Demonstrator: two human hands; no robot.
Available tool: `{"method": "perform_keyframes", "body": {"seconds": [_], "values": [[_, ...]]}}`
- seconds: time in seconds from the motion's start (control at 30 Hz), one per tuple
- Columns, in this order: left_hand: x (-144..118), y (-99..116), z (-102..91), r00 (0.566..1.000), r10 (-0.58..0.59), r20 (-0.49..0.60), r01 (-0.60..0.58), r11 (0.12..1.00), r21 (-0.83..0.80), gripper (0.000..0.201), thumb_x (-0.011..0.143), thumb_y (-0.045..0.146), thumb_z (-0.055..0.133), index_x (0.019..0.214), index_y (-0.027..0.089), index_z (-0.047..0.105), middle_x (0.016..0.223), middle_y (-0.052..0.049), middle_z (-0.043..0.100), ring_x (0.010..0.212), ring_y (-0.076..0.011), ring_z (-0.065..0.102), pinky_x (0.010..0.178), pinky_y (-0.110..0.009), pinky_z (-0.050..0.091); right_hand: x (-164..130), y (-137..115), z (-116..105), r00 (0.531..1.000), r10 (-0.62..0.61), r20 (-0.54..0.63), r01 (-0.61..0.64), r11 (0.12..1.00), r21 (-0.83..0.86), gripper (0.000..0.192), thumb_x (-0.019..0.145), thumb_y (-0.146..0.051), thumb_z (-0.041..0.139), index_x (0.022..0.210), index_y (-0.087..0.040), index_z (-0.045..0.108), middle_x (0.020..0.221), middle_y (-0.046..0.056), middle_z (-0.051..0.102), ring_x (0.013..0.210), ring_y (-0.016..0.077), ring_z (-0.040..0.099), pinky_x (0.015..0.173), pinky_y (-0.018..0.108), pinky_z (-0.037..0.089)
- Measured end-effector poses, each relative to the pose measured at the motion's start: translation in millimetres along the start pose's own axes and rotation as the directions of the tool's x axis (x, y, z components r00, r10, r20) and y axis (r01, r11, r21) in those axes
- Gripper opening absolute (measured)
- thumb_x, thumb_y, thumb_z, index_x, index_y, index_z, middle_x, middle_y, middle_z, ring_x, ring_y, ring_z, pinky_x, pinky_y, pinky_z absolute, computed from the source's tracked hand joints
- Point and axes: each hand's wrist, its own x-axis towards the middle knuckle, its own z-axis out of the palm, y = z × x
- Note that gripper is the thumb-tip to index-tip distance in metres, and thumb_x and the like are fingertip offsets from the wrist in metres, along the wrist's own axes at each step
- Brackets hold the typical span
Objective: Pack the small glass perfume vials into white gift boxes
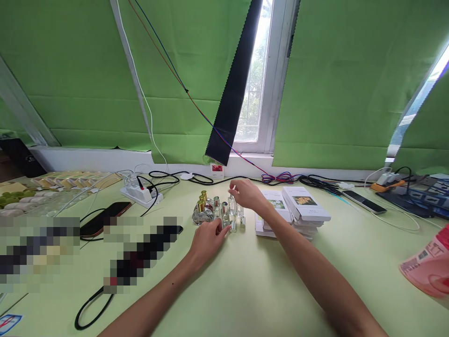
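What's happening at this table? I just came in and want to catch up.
A person is handling a cluster of small glass bottles on the green table. The left hand touches a bottle at the front of the cluster; the right hand hovers over the back ones. Stacked white boxes sit just right of them.

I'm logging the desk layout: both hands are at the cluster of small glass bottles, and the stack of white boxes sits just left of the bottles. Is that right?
Not quite. In the head view the stack of white boxes sits just right of the small glass bottles, not left. The rest holds: the left hand and right hand are both at the bottles.
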Motion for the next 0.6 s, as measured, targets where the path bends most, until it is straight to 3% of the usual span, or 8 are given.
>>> {"method": "perform_keyframes", "body": {"seconds": [0.27,0.6], "values": [[-1,0,2.0,0.995,0.097,0.001,-0.097,0.995,-0.028,0.038,0.098,0.039,0.043,0.066,0.02,0.054,0.06,-0.001,0.06,0.056,-0.0164,0.051,0.058,-0.029,0.027,5,10,11,0.996,-0.013,0.092,0.011,1.0,0.024,0.038,0.097,-0.016,0.05,0.132,-0.017,0.063,0.132,0.012,0.067,0.122,0.0219,0.06,0.097,0.028,0.044],[-2,2,0.4,0.996,0.076,0.047,-0.074,0.997,-0.028,0.026,0.096,0.034,0.047,0.085,0.02,0.066,0.07,-0.003,0.069,0.065,-0.0196,0.061,0.061,-0.029,0.032,7,13,17,0.985,-0.03,0.168,0.034,0.999,-0.022,0.047,0.092,-0.008,0.051,0.137,-0.017,0.061,0.131,0.012,0.068,0.119,0.022,0.062,0.095,0.027,0.045]]}}
